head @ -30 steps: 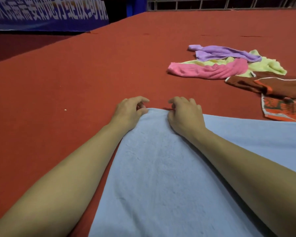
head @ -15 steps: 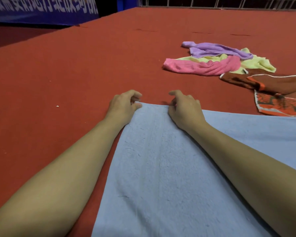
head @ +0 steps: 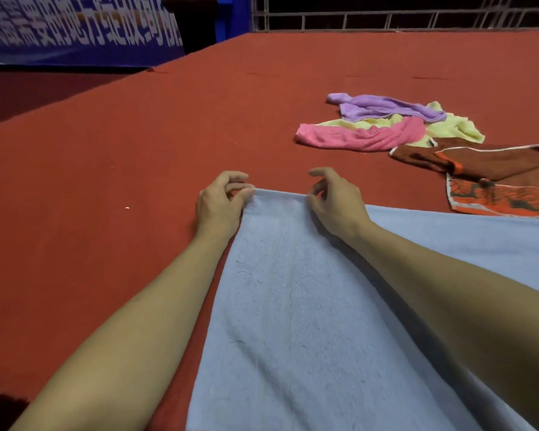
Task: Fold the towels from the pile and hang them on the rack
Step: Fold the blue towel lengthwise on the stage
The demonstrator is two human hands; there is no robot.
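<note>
Both my hands pinch the far edge of the pale blue terry towel (head: 308,306), flat on red felt-like carpet (head: 106,181): left hand (head: 221,200) at the corner, right hand (head: 336,200) beside it. Crumpled towel pile (head: 386,126) lies far right.

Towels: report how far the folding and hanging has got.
Done: nothing visibly finished; no rack or hung towel is in view. In hand: the light blue towel lies spread on the red surface, with the left hand and right hand pinching its far edge. Left: the purple towel, yellow towel, pink towel and brown-orange towel lie unfolded in the pile.
</note>
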